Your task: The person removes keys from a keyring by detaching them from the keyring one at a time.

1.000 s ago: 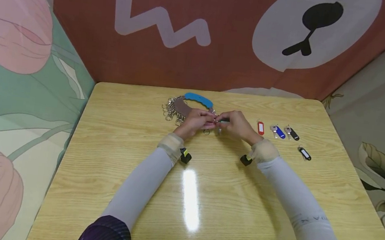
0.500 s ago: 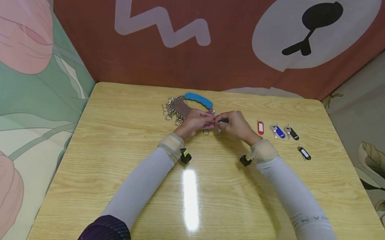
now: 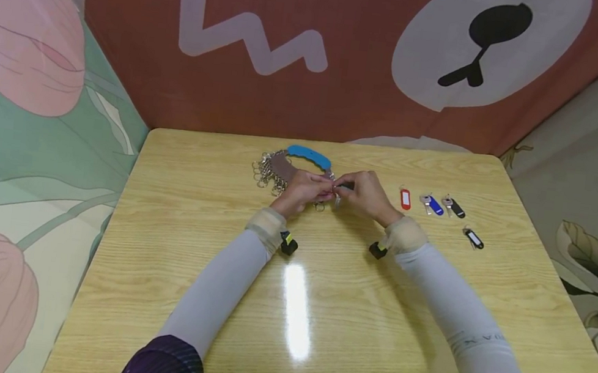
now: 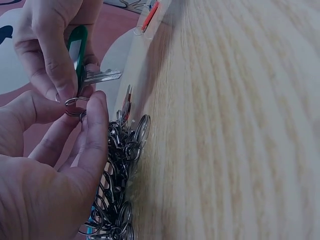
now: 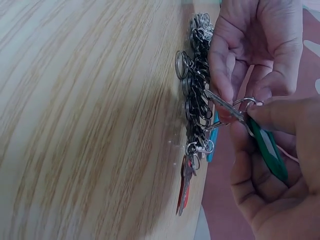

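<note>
My left hand pinches a metal split ring between thumb and fingertips. Against that ring, my right hand holds a green key tag, its thumb pressing near the tag's ring end. A silver key sticks out beside the tag. Whether the key's ring is threaded onto the split ring cannot be made out. Under my left hand lies a curved brown key holder with a blue grip. Many rings and clasps hang along its edge. A red tag with a key hangs at one end.
To the right on the wooden table lie a red tag, a blue tag with keys, a black tag with keys and, nearer me, another black tag. A fabric-covered wall stands behind the table.
My right hand has shifted slightly left, bringing the green tag closer to my left fingers. The left hand and the key holder stay almost where they were.
</note>
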`<state>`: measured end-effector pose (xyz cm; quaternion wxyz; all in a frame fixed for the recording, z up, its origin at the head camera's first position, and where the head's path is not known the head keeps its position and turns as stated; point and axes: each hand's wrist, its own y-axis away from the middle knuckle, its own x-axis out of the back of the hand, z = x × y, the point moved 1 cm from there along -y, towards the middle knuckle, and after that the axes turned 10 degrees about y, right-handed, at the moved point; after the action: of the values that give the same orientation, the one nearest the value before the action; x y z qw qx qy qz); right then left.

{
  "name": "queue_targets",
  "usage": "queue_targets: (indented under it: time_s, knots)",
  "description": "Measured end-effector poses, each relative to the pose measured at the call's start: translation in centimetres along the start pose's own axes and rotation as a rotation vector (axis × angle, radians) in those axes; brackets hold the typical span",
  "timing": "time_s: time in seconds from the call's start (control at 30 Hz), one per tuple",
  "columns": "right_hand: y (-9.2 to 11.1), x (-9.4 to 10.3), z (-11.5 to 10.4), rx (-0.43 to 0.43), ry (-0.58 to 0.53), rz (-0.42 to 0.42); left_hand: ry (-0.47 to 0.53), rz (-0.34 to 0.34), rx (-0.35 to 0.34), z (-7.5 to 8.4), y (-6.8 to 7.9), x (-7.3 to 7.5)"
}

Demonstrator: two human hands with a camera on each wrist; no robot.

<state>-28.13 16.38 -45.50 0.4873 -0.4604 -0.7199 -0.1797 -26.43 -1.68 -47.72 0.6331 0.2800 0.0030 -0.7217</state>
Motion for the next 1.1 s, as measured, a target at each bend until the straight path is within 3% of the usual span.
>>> queue_targets:
  time_s: [0.37,0.63,0.93,1.1]
  knots:
    - [-0.2,-0.1,-0.4,-0.104,0.018,0.013,-0.024,0.007,-0.023,0.0,0.3,0.1]
    - [-0.1,0.7,-0.3,-0.142,-0.055,-0.092,-0.001,0.006,-0.068,-0.2,0.2,0.1]
    - [0.1,0.5,-0.2,-0.177,-0.101,-0.120,-0.057,-0.028,-0.055,-0.3,0.4,0.2]
    - [0.4,0.5,-0.3,-0.170,-0.110,-0.138,-0.132,-0.057,-0.098,-0.3,0.6,0.3]
